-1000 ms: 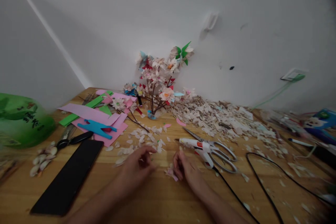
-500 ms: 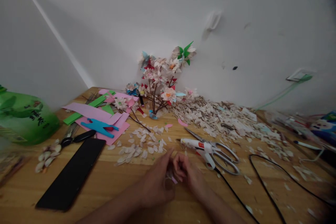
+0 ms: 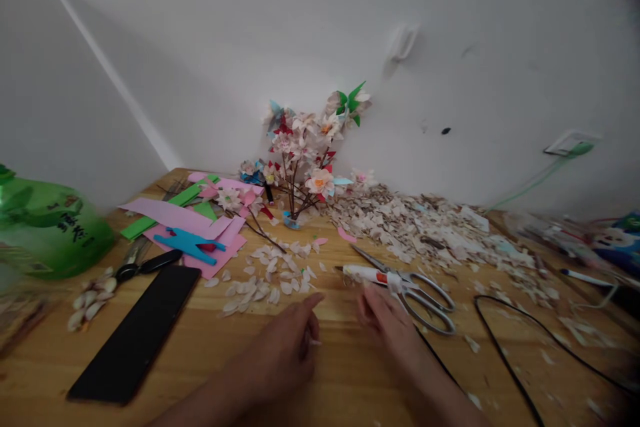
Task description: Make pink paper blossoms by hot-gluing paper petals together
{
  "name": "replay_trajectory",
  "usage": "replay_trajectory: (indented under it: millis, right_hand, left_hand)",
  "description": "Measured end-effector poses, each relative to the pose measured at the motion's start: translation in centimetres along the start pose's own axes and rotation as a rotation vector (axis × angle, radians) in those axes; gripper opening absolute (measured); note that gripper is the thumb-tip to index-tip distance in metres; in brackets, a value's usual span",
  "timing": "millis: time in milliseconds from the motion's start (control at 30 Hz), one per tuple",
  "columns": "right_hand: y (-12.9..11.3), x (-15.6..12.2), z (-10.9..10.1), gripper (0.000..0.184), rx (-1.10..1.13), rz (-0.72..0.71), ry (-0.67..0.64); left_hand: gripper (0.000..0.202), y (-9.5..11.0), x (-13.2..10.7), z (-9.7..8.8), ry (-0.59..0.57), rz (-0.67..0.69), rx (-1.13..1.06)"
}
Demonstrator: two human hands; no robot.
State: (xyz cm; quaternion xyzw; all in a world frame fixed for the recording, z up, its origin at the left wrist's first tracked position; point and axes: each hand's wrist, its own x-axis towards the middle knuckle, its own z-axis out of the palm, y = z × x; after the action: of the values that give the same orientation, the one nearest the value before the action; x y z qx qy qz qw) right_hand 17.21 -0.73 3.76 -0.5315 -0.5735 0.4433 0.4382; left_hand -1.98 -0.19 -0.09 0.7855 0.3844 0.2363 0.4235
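Observation:
My left hand (image 3: 287, 343) is closed above the table's front, its forefinger reaching forward. A small pale pinkish piece (image 3: 315, 343) sticks out from under its fingers; its kind is mostly hidden. To the right, my right hand (image 3: 384, 320) is curled over the handle of a white hot glue gun (image 3: 367, 273), covering the handle. The gun's nozzle faces left, and it lies against grey-handled scissors (image 3: 433, 310). Loose whitish petal-like shells (image 3: 255, 290) are scattered ahead of my left hand.
Handmade flowers on stems (image 3: 305, 147) stand by the wall. A shell heap (image 3: 415, 223) spreads to their right. On the left lie a black phone (image 3: 137, 333), coloured paper (image 3: 170, 210), a blue cutout (image 3: 187, 245) and a green bottle (image 3: 55, 227). A black cord (image 3: 505, 347) loops at right.
My hands were close together and have parted. The right one moved right onto the glue gun's handle; the left one shifted slightly left with the small pale piece. The gun has stayed put.

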Motion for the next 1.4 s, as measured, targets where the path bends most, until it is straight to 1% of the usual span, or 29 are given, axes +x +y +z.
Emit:
replay_trajectory:
  millis: [67, 133, 167, 233, 300, 367, 400, 433, 500, 567, 600, 667, 767, 833, 867, 900, 933, 1000, 1033, 1067, 1100, 1133, 1167, 1200, 1233, 1267, 1300, 1333, 1400]
  right_hand:
    - [-0.6, -0.4, -1.4, 0.046, -0.141, -0.008, 0.004]
    - [-0.8, -1.0, -3.1, 0.041, -0.308, -0.003, -0.049]
    - [-0.7, -1.3, -3.9, 0.039, -0.389, 0.009, -0.093]
    - [-0.3, -2.1, -5.9, 0.032, -0.519, 0.044, -0.196]
    - [0.2, -2.7, -8.1, 0.027, -0.625, 0.070, -0.261]
    - [0.9, -3.0, -10.2, 0.025, -0.714, 0.076, -0.224]
    - [1.2, -3.0, -11.2, 0.026, -0.757, 0.090, -0.184]
    - [1.6, -2.9, -12.1, 0.026, -0.787, 0.107, -0.150]
    - [2.2, -2.6, -13.2, 0.025, -0.809, 0.118, -0.089]
    - [2.3, -2.4, -13.2, 0.023, -0.815, 0.110, -0.035]
    - [2.1, -2.4, -12.8, 0.023, -0.815, 0.102, -0.012]
    - [1.0, -2.6, -11.4, 0.023, -0.803, 0.083, 0.013]
    - [-2.1, -3.2, -7.8, 0.021, -0.688, 0.014, -0.044]
    - [-4.2, -3.2, -4.9, 0.017, -0.554, -0.063, -0.057]
    - [-5.1, -2.9, -3.3, 0.013, -0.480, -0.078, -0.080]
    - [-5.8, -2.5, -1.7, 0.012, -0.392, -0.104, -0.115]
    - [-6.3, -1.9, -0.2, 0.023, -0.325, -0.104, -0.181]
    - [-6.8, -0.5, 2.7, 0.058, -0.239, -0.137, -0.291]
    - [-6.9, 0.3, 3.8, 0.069, -0.175, -0.136, -0.341]
    - [-6.8, 1.1, 4.8, 0.071, -0.112, -0.110, -0.425]
    - [-6.6, 1.8, 5.5, 0.060, -0.064, -0.101, -0.506]
    - [-6.3, 2.3, 5.9, 0.038, -0.032, -0.106, -0.549]
    - [-6.0, 2.7, 6.0, 0.020, -0.027, -0.114, -0.532]
    - [-5.7, 2.9, 5.9, 0.025, -0.033, -0.117, -0.470]
    - [-5.4, 3.0, 5.5, 0.036, -0.048, -0.108, -0.379]
    - [-5.0, 2.8, 5.0, 0.041, -0.064, -0.085, -0.273]
    - [-4.6, 2.5, 4.3, 0.043, -0.077, -0.051, -0.185]
    - [-4.2, 2.1, 3.4, 0.043, -0.089, -0.011, -0.129]
    - [-3.4, 1.1, 1.6, 0.043, -0.126, 0.028, -0.054]
  left_hand:
    - [0.070, 0.3, 0.2, -1.3, 0.098, -0.055, -0.039]
    - [0.064, 0.5, 0.5, -3.5, 0.250, -0.098, -0.090]
    - [0.060, 0.5, 0.7, -4.8, 0.385, -0.101, -0.101]
    - [0.058, 0.4, 1.0, -7.7, 0.581, -0.051, -0.135]
    - [0.060, 0.2, 0.8, -10.6, 0.774, -0.057, -0.165]
    - [0.064, 0.0, 0.2, -13.2, 0.920, -0.059, -0.164]
    - [0.062, -0.1, -0.2, -14.2, 0.968, -0.073, -0.178]
    - [0.059, -0.2, -0.6, -15.1, 1.031, -0.086, -0.204]
    - [0.050, -0.4, -1.4, -16.2, 1.110, -0.085, -0.226]
    - [0.047, -0.6, -2.0, -16.6, 1.128, -0.096, -0.215]
    - [0.048, -0.7, -2.1, -16.6, 1.108, -0.112, -0.207]
    - [0.052, -0.7, -2.2, -16.1, 1.049, -0.139, -0.197]
    - [0.056, 0.3, -2.0, -14.9, 0.970, -0.127, -0.215]
    - [0.058, 1.8, -2.0, -13.8, 0.895, -0.094, -0.267]
    - [0.060, 2.8, -2.0, -13.2, 0.834, -0.080, -0.310]
    - [0.059, 3.9, -2.0, -12.5, 0.787, -0.043, -0.352]
    - [0.058, 5.0, -2.0, -11.8, 0.727, -0.030, -0.369]
    - [0.053, 6.7, -1.9, -10.5, 0.620, -0.005, -0.356]
    - [0.053, 7.3, -1.8, -9.9, 0.567, 0.014, -0.338]
    - [0.053, 7.6, -1.6, -9.5, 0.542, 0.030, -0.310]
    - [0.053, 7.6, -1.4, -9.3, 0.530, 0.041, -0.278]
    - [0.053, 7.3, -1.2, -9.3, 0.537, 0.046, -0.246]
    - [0.053, 6.8, -1.1, -9.5, 0.557, 0.044, -0.219]
    - [0.051, 6.1, -0.9, -9.9, 0.584, 0.037, -0.193]
    - [0.052, 5.2, -0.9, -10.6, 0.619, 0.018, -0.183]
    - [0.053, 4.2, -1.0, -11.4, 0.657, -0.014, -0.175]
    - [0.055, 3.2, -1.1, -12.4, 0.701, -0.049, -0.153]
    - [0.056, 2.2, -1.4, -13.5, 0.755, -0.090, -0.135]
    - [0.052, 0.6, -2.1, -15.7, 0.926, -0.164, -0.136]
